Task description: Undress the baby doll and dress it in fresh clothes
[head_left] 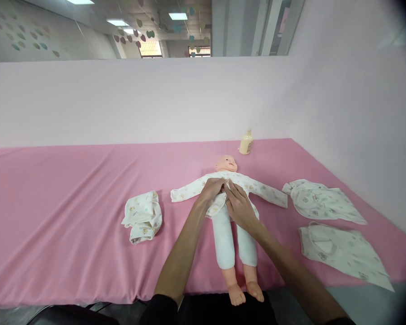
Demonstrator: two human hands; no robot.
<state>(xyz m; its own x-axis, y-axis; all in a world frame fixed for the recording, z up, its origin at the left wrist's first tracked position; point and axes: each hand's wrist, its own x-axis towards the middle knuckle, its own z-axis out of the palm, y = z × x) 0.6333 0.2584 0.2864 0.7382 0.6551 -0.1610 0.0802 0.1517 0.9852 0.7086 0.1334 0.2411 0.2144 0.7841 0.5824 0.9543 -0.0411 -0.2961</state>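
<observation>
A baby doll (226, 246) lies on its back on the pink-covered table, head toward the wall and feet over the front edge. It wears a white patterned baby shirt (267, 192) with both sleeves spread wide. My left hand (212, 188) is closed on the shirt's front at the chest, its fingertips pinching the cloth. Right beside it, my right hand (239, 203) has its fingers bent over the same front edge, gripping the fabric. The fingertips of both hands nearly meet, and what lies just under them is partly hidden. White cloth covers the doll's legs down to the ankles.
Folded patterned clothing (142, 216) lies to the left. Two more patterned garments, an upper one (325, 201) and a lower one (348, 253), lie on the right. A pale yellow pump bottle (246, 142) stands near the wall. The pink sheet (71, 216) has wrinkles.
</observation>
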